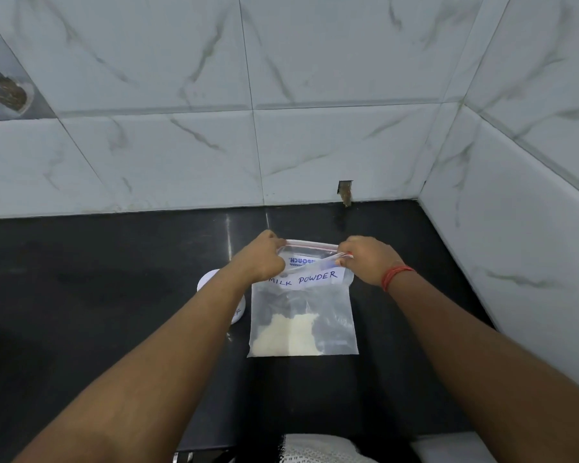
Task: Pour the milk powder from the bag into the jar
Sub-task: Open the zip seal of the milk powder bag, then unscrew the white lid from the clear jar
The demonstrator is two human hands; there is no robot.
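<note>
Both hands, left (pixel 263 259) and right (pixel 365 260), pinch the top corners of a limp, light plastic bag (pixel 303 309), likely best held by its zip edge.

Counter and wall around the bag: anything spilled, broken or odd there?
No spill that I can see on the black counter. One flaw: a small chipped hole in the wall tile just above the counter, behind the bag. Both hands, left hand and right hand, pinch the bag's top. The white jar is mostly hidden.
</note>
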